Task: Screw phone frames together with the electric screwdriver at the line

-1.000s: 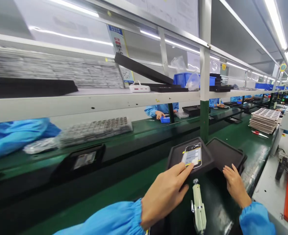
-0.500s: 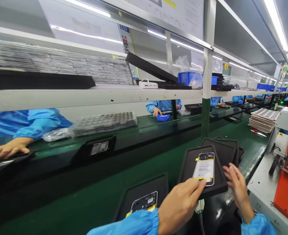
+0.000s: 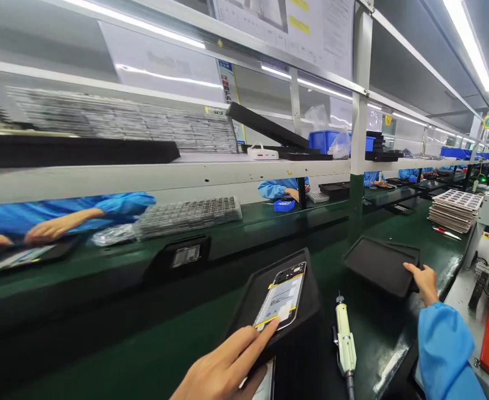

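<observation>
My left hand (image 3: 227, 366) reaches forward at the bottom centre, its fingers laid over the near edge of a black tray (image 3: 306, 311) and touching the lower end of the phone body (image 3: 281, 297) in it. That tray sits over another tray, whose phone part (image 3: 266, 386) peeks out below. My right hand (image 3: 421, 280), in a blue sleeve, grips the near corner of an empty black tray (image 3: 379, 264) on the green belt. An electric screwdriver (image 3: 344, 344) lies between the two trays.
A stack of pale trays (image 3: 452, 208) and a red-handled tool (image 3: 444, 232) lie at the far right. Co-workers' hands (image 3: 56, 225) work across the line, by clear blister trays (image 3: 190, 214) and a blue bin (image 3: 283, 205). A white shelf (image 3: 194, 172) runs overhead.
My left hand has brought the tray with the phone body leftward and nearer, over another tray. My right hand has moved right and taken hold of the empty black tray.
</observation>
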Demonstrator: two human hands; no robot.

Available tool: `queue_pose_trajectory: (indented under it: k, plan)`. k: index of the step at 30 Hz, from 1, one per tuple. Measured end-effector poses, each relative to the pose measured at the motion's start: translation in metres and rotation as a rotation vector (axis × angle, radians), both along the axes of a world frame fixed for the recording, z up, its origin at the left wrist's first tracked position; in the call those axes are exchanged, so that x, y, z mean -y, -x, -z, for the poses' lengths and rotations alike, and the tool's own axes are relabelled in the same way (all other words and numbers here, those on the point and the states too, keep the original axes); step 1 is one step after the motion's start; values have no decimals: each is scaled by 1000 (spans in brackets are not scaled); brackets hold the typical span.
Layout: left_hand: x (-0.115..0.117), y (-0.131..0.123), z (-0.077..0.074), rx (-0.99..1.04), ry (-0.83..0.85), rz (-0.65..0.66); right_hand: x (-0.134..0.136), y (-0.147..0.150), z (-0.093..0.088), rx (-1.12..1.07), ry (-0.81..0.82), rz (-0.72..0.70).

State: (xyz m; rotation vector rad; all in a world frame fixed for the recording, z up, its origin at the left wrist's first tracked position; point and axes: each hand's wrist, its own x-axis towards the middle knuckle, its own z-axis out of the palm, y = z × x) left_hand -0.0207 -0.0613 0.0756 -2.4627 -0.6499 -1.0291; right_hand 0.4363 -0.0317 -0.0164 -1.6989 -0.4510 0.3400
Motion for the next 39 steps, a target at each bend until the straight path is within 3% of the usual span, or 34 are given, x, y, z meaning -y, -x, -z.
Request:
queue_pose_trajectory:
  k: [8, 11, 14, 18, 20, 22, 25, 28, 31, 35, 39]
  plan:
    - [4, 2, -4, -40, 53, -29, 16, -5, -17, -114, 25, 149]
    - [6, -6, -1, -51, 46, -24, 25, 12, -32, 16, 25, 202]
    - [7, -23, 0, -81, 42, -12, 36, 50, -45, 104, -74, 74]
    - [5, -76, -6, -258, 39, 64, 49, 104, -59, -87, -221, -525]
    - [1, -115, -9, -381, 43, 108, 51, 107, -67, -210, -265, -707]
    - [-6, -156, -12, -452, 51, 155, 46, 88, -76, -203, -257, -688]
    - [-19, -218, -11, -475, 120, 192, 28, 35, -92, -75, -187, -653]
    - [-28, -267, -3, -462, 184, 182, 5, -12, -99, 40, -117, -595]
    - [-38, -292, 15, -456, 232, 152, -15, -34, -87, 201, -40, -452]
    - [-62, -299, 42, -513, 333, 120, -32, -33, -45, 400, 73, -377]
    - [-74, -310, 48, -564, 367, 176, -38, -32, -13, 512, 115, -362]
